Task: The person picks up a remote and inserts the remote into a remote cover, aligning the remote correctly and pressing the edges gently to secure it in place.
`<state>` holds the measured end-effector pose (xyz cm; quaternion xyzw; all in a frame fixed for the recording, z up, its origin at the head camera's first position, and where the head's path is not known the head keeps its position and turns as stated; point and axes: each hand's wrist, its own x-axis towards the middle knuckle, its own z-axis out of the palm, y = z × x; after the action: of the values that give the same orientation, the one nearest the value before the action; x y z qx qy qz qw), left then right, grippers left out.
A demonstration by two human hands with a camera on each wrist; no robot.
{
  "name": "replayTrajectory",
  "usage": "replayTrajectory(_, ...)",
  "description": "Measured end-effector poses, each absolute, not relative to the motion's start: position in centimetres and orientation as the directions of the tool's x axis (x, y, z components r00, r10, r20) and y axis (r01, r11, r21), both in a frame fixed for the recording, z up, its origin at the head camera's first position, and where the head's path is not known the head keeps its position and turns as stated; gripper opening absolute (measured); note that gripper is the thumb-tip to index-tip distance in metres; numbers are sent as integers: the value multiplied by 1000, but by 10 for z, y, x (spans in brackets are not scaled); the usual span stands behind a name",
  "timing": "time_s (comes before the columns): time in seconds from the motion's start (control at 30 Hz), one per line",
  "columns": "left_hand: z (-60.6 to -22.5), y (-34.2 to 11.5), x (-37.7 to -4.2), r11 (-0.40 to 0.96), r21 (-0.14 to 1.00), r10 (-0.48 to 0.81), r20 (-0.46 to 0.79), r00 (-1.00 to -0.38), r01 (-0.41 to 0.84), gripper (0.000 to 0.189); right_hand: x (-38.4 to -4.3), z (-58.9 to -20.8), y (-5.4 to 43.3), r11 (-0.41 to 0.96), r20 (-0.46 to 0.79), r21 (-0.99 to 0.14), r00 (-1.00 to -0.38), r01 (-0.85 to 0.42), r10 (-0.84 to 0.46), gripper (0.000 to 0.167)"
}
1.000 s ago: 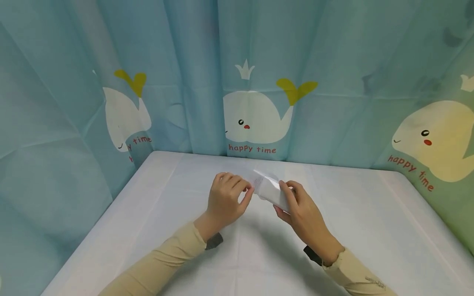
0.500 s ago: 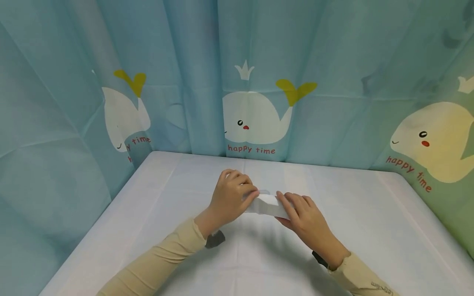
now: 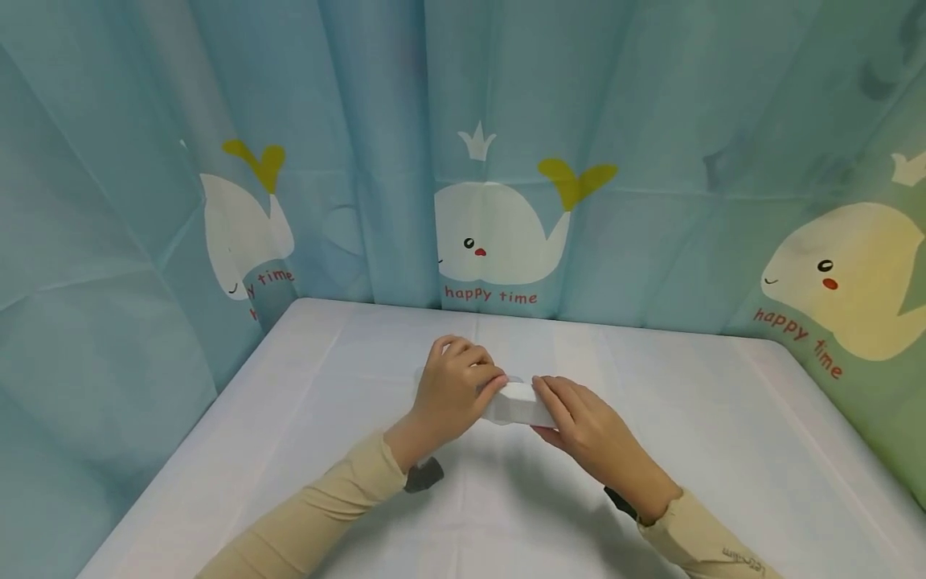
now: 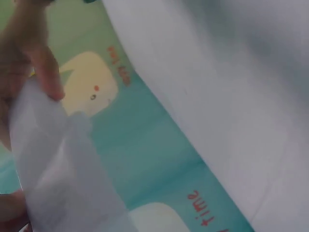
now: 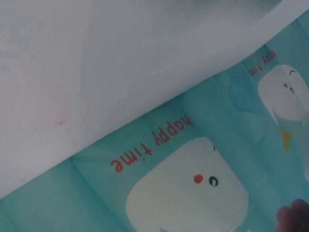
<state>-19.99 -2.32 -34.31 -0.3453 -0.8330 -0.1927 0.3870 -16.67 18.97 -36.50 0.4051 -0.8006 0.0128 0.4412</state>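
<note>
Head view: blue 3-whale curtain [image 3: 391, 121] behind white table [image 3: 723, 434].

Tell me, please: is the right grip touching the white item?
Touching. The head view shows the right grip with its fingers against one end of the white item.

White packet [image 3: 517, 406]: end behind left hand [image 3: 448, 390]; markings [image 4: 55, 195] blurred, possibly print.

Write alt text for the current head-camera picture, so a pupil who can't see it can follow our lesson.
A person's left hand and right hand hold a small white object between them over a white table. Behind is a blue curtain with whale prints and the red words "happy time".
</note>
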Motion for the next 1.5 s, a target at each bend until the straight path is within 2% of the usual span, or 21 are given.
replayTrajectory(0.13, -348, -25, -198, 702, 42, 353, 846, -399, 711, 10, -167, -361, 190, 709, 759, 298, -292, -639, -582, 49)
replayTrajectory(0.3, -355, -27, -196, 731, -14, 325, 886, -331, 682, 23, -165, -358, 186, 825, 865, 152, -331, -544, -377, 57)
replayTrajectory(0.4, -358, -25, -196, 745, -46, 350, 876, -331, 665, 25, -165, -358, 181, 851, 884, 92, -350, -517, -308, 59)
replayTrajectory(0.5, -358, -22, -196, 762, -34, 336, 875, -349, 647, 23, -164, -358, 176, 841, 883, 65, -361, -538, -299, 58)
replayTrajectory(0.63, -355, -20, -194, 760, 15, 294, 884, -365, 649, 15, -162, -358, 172, 828, 880, 61, -361, -558, -308, 55)
replayTrajectory(0.83, -354, -15, -188, 711, -4, 350, 870, -349, 703, 13, -163, -354, 171, 833, 878, 65, -365, -549, -309, 56)
replayTrajectory(1.0, -351, -20, -189, 704, -23, 343, 886, -312, 710, 16, -165, -354, 177, 806, 873, 125, -323, -579, -366, 54)
replayTrajectory(1.13, -341, -25, -193, 715, -21, 305, 909, -284, 699, 14, -166, -354, 183, 762, 855, 228, -251, -606, -455, 49)
replayTrajectory(1.23, -332, -25, -197, 720, -32, 339, 888, -312, 693, 18, -166, -355, 185, 728, 843, 300, -185, -616, -504, 45)
replayTrajectory(1.33, -327, -25, -200, 696, -23, 398, 845, -358, 718, 14, -166, -357, 187, 702, 839, 337, -137, -627, -526, 41)
replayTrajectory(1.43, -326, -24, -201, 642, 38, 429, 811, -399, 766, 3, -166, -359, 187, 686, 826, 374, -112, -624, -553, 38)
replayTrajectory(1.5, -327, -22, -202, 605, 81, 441, 794, -418, 792, 3, -165, -361, 187, 675, 810, 397, -108, -622, -576, 38)
